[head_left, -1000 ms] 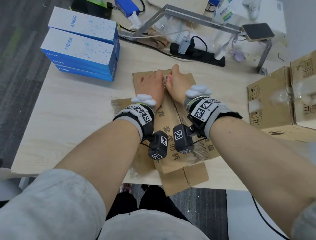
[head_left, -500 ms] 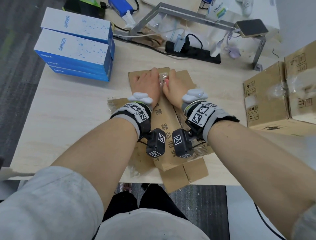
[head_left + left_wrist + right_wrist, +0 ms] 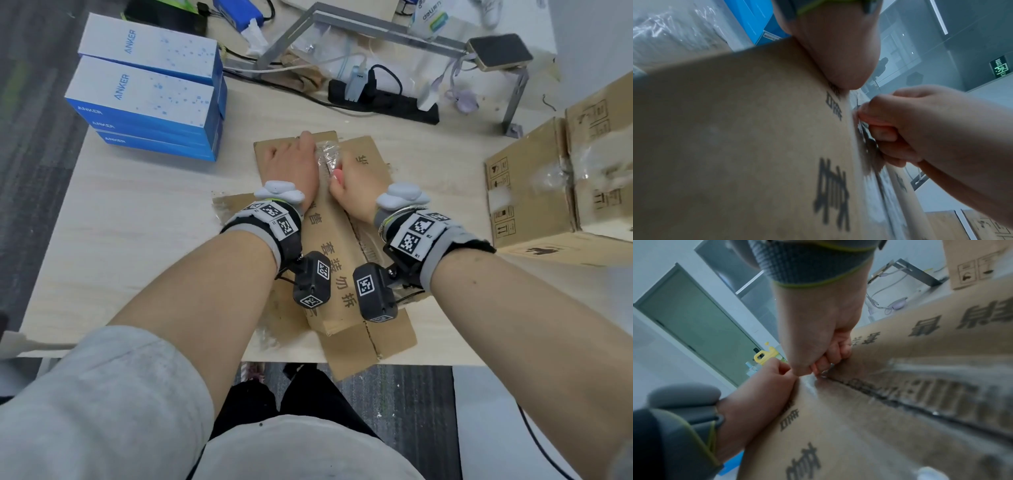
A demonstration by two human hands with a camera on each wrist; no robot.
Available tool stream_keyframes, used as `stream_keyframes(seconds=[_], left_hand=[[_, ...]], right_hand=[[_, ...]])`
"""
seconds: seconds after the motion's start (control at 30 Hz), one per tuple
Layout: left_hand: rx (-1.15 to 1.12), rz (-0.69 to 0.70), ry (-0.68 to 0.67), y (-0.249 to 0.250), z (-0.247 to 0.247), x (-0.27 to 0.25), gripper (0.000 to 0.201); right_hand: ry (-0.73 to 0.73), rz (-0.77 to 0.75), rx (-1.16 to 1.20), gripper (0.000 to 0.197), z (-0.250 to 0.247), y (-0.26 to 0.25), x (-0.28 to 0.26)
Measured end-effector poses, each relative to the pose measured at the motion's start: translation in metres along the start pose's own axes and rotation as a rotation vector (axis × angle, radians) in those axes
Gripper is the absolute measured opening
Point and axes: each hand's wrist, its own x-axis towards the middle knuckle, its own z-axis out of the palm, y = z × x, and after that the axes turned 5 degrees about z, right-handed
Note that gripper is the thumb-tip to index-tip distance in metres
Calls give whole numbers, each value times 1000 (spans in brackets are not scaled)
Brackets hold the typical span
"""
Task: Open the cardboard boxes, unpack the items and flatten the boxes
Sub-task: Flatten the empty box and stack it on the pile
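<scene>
While the flattened cardboard box (image 3: 337,246) lies on the wooden table (image 3: 137,240), its long axis runs from the near edge, where one end overhangs, away toward the black power strip (image 3: 383,102), tilted slightly left at the far end. Printed characters run along that axis. The left hand (image 3: 294,164) lies palm-down on the left flap, fingers straight and pressing the cardboard. The right hand (image 3: 349,192) sits just beside it, fingers curled and thumb pinching the crinkled clear tape (image 3: 327,154) along the centre seam; the right wrist view shows the pinch at the seam. A stack of blue and white boxes (image 3: 147,102) stands at the table's far left. Other cardboard boxes (image 3: 561,185), taped, stand at the right, well apart from the hands.
</scene>
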Motion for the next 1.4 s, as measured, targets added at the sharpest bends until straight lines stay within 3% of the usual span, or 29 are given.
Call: stream_keyframes(seconds=[0.13, 0.27, 0.37, 0.57, 0.97, 1.23, 1.4], left_hand=[[-48, -7, 26, -3, 1, 0, 19], [-62, 2, 117, 0, -6, -9, 29], [37, 96, 42, 1, -5, -25, 30], [103, 60, -51, 2, 0, -37, 41], [73, 17, -110, 8, -4, -40, 38], [78, 21, -160, 10, -10, -40, 39], [65, 5, -156, 10, -10, -39, 37]], right_hand=[[81, 33, 205, 24, -3, 8, -8], [181, 85, 375, 29, -2, 10, -3], [189, 82, 408, 29, -4, 8, 3], [162, 52, 345, 27, -6, 2, 15], [89, -61, 97, 26, -11, -7, 26], [103, -18, -22, 27, -12, -15, 25], [31, 1, -3, 30, -9, -17, 28]])
